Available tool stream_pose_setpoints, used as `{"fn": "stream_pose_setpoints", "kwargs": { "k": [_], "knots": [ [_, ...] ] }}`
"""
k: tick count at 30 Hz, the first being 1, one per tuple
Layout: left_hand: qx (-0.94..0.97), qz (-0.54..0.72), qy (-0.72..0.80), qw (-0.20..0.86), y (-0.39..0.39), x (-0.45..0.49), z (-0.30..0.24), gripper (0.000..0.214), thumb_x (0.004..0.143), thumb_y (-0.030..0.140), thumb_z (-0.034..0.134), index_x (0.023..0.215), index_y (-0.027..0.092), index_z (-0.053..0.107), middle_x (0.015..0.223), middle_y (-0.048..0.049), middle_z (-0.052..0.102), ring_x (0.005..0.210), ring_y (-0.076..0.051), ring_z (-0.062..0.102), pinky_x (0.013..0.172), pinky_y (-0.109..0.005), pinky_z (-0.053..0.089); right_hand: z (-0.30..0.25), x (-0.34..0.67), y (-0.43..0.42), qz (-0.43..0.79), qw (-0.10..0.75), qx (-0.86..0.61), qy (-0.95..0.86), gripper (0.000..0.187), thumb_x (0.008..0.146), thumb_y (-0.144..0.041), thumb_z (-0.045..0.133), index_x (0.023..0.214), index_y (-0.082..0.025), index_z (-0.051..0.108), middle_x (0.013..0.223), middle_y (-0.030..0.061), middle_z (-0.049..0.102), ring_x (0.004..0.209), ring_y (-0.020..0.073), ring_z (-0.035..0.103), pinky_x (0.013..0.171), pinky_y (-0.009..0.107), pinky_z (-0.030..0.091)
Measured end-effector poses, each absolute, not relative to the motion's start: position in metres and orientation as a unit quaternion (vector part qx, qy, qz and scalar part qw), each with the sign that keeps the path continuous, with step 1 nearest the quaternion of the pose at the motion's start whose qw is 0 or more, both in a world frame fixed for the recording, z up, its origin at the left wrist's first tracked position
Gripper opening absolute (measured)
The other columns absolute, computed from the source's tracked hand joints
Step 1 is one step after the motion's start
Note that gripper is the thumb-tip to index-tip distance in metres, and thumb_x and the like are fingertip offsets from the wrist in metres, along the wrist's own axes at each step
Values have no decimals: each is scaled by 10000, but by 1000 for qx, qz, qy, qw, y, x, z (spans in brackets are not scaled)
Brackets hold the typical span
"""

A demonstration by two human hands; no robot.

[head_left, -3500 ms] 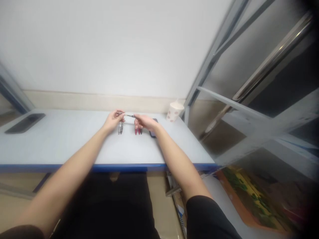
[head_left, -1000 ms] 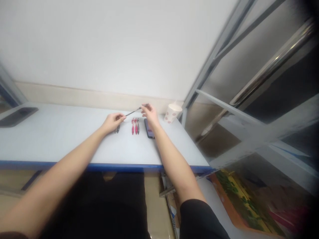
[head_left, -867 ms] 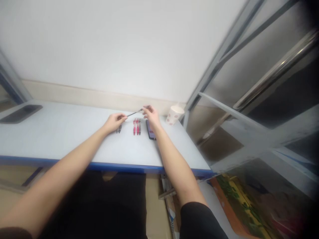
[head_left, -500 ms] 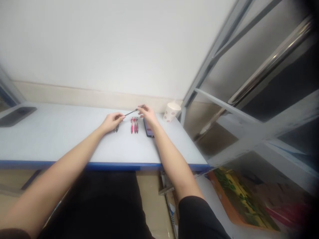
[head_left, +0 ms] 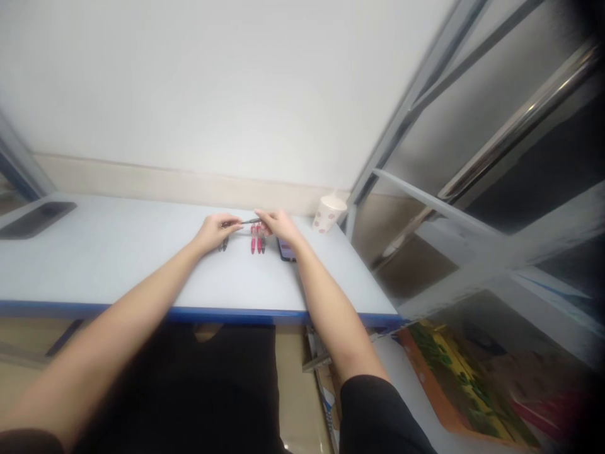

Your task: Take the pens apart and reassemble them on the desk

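My left hand (head_left: 215,231) pinches one end of a slim dark pen (head_left: 248,221) between thumb and fingers. My right hand (head_left: 278,226) has just closed in, and its fingertips seem to hold the other end, so the pen now lies almost level between my hands, just above a row of pink pens (head_left: 256,239). Two dark pens (head_left: 223,244) lie below my left hand, a phone (head_left: 285,250) lies beside the pink pens, and a dotted paper cup (head_left: 329,213) stands farther right on the pale table (head_left: 118,265). I can read no brand or writing.
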State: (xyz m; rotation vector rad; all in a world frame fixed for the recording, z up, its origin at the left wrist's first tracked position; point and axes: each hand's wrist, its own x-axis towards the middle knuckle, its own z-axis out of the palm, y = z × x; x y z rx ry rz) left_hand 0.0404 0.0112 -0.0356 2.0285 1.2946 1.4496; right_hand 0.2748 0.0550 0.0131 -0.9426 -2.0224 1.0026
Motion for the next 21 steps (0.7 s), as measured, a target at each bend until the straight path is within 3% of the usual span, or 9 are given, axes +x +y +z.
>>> {"fn": "stream_pose_setpoints", "kwargs": {
  "k": [2, 5, 7, 9, 12, 14, 16, 18, 21],
  "knots": [
    [715, 511, 454, 152, 12, 40, -36, 366, 833, 540, 785, 957, 200, 839, 1024, -121, 821, 950, -292, 741, 916, -410, 560, 13, 275, 53, 363, 314, -384, -788, 554, 1028, -562, 532, 634, -175, 575, 541, 33, 602, 567, 145, 571, 688, 300, 473],
    [706, 513, 467, 143, 13, 39, -37, 356, 850, 526, 779, 984, 204, 846, 1034, -122, 826, 968, -305, 747, 928, -423, 564, 15, 277, 53, 378, 332, -347, -792, 276, 965, -443, 678, 938, -172, 636, 723, 26, 698, 660, 155, 622, 695, 285, 482],
    [699, 512, 477, 148, 13, 38, -37, 357, 853, 528, 783, 1007, 213, 853, 1037, -115, 830, 971, -315, 750, 917, -427, 570, 15, 278, 54, 380, 358, -316, -792, 242, 905, -332, 742, 1042, -193, 600, 822, 8, 707, 714, 149, 631, 704, 270, 482],
    [694, 509, 484, 159, 13, 38, -37, 360, 850, 533, 787, 1014, 221, 859, 1032, -109, 835, 974, -323, 755, 923, -435, 572, 16, 279, 57, 359, 353, -318, -803, 173, 931, -323, 700, 925, -190, 588, 775, -6, 662, 684, 138, 591, 689, 267, 459],
    [702, 496, 481, 172, 13, 38, -37, 351, 836, 521, 797, 1006, 222, 862, 1047, -107, 836, 992, -320, 759, 946, -431, 569, 16, 281, 61, 321, 287, -366, -825, 447, 1047, -465, 504, 695, -193, 541, 612, -6, 562, 579, 131, 498, 668, 297, 426],
    [709, 485, 481, 173, 12, 38, -36, 351, 838, 511, 789, 1014, 217, 859, 1027, -104, 835, 960, -303, 760, 901, -404, 576, 16, 285, 63, 328, 274, -368, -826, 434, 1034, -499, 516, 741, -185, 585, 645, 7, 602, 601, 141, 527, 693, 304, 442],
    [714, 470, 490, 172, 10, 39, -35, 361, 883, 518, 730, 1017, 207, 855, 961, -96, 832, 871, -275, 752, 809, -372, 575, 16, 291, 65, 352, 305, -329, -822, 270, 925, -449, 690, 931, -184, 645, 827, 25, 697, 730, 158, 607, 751, 296, 470],
    [720, 456, 493, 173, 8, 40, -33, 383, 926, 524, 669, 1009, 196, 849, 912, -90, 825, 793, -250, 732, 741, -348, 559, 17, 296, 67, 368, 329, -294, -818, 313, 838, -421, 773, 1011, -188, 657, 937, 30, 715, 827, 166, 626, 791, 294, 478],
    [737, 443, 478, 176, 6, 44, -31, 382, 935, 511, 659, 1019, 186, 843, 891, -84, 819, 781, -231, 719, 750, -331, 547, 18, 302, 67, 370, 297, -330, -816, 412, 936, -546, 622, 777, -167, 630, 758, 27, 654, 724, 154, 575, 741, 305, 455]
  ]
}}
